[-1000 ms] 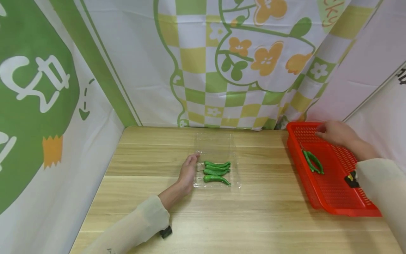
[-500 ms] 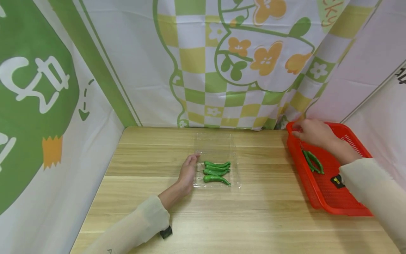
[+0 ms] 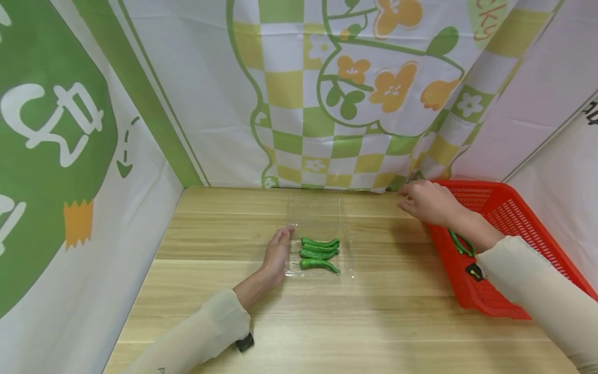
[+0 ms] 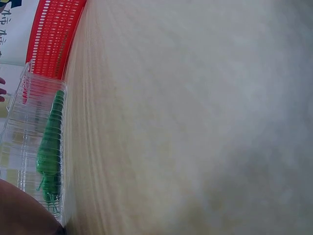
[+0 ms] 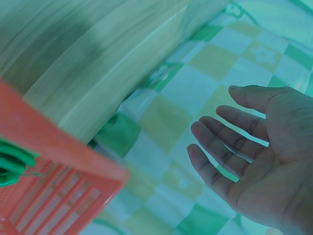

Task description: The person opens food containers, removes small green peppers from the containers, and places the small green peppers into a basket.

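A clear plastic box (image 3: 347, 254), its lid folded back, lies in the middle of the table with several green chili peppers (image 3: 320, 254) side by side in it. My left hand (image 3: 275, 257) holds the box's left edge; some of its fingertips are hidden. In the left wrist view, only a dark part of that hand shows beside the box. My right hand (image 3: 430, 201) hangs over the back left corner of the red basket (image 3: 537, 218). Its fingers are loosely bent and hold nothing in the right wrist view. Green peppers (image 3: 460, 241) lie in the basket, partly covered by the right forearm.
The basket's raised rim stands at the table's right side. A printed curtain (image 3: 327, 130) hangs along the table's back edge, and a white and green wall sheet (image 3: 140, 119) stands on the left. Bare wood (image 3: 327, 322) shows in front of the box.
My right hand has moved left across the basket, from above its back right part to past its back left corner. The left hand, the box and its peppers have stayed in place.
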`<state>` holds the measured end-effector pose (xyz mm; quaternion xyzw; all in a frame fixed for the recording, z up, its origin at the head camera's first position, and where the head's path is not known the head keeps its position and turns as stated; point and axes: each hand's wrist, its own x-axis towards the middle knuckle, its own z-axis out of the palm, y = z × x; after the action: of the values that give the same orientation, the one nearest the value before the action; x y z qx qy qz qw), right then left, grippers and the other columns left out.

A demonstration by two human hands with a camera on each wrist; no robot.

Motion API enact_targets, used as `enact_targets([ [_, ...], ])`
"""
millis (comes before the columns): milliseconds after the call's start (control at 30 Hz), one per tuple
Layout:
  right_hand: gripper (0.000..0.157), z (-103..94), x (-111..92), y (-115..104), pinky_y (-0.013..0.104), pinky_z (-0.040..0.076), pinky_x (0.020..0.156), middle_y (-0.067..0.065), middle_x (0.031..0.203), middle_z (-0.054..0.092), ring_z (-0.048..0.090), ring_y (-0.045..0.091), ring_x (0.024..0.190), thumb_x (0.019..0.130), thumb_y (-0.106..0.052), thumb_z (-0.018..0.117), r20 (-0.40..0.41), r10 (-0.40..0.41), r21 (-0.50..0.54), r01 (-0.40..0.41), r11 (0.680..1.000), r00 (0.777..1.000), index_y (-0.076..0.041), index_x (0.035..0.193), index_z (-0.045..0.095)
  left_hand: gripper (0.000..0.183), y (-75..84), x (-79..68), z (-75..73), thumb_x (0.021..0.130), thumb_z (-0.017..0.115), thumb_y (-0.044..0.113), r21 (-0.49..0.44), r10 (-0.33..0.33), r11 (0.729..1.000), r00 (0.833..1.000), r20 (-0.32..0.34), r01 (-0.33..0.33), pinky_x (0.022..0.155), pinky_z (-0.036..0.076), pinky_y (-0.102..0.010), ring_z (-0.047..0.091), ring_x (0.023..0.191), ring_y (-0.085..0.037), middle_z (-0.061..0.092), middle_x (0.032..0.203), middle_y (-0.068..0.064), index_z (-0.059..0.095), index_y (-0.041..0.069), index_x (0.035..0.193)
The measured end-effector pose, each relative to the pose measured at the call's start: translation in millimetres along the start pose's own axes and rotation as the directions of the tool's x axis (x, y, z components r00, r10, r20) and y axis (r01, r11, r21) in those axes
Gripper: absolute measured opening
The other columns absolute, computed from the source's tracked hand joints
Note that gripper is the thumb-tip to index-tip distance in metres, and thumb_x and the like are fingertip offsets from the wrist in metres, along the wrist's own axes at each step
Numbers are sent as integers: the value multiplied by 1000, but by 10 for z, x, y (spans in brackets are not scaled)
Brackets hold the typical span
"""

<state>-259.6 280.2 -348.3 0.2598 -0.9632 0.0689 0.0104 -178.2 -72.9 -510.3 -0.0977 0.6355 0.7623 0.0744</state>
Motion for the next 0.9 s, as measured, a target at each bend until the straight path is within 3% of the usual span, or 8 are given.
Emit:
enact_targets([
  [433,28,135,36,-383,46,61,59,13,115,77,75,31,85,91,-17,83,0,-111,-68,111,992,994,-5,117,78,43,-9,2,-4,117,31,20,10,2,1000,1000,3,-2,133,11,-56,19,161,-40,34,169,-21,46,-1,151],
  [600,27,183,53,-466,45,62,60,11,113,77,75,30,83,91,-15,83,-2,-155,-70,154,986,988,-5,116,78,43,-12,14,0,117,31,19,-2,5,1000,1000,3,-5,133,10,-55,18,161,-40,34,169,-20,46,-3,150],
  [767,28,233,68,-561,49,64,69,11,115,77,75,32,92,92,-15,83,9,-188,-53,189,981,982,-4,116,78,42,-5,17,2,117,30,20,3,5,1000,1000,2,-5,133,9,-55,18,161,-40,33,170,-19,46,-3,149],
  [900,28,313,82,-641,47,64,69,10,116,77,75,31,94,92,-16,83,31,-211,-37,212,977,977,-5,117,78,43,-5,3,2,116,31,19,12,2,1000,1000,-1,-2,133,9,-56,17,161,-39,33,170,-19,47,-2,150],
])
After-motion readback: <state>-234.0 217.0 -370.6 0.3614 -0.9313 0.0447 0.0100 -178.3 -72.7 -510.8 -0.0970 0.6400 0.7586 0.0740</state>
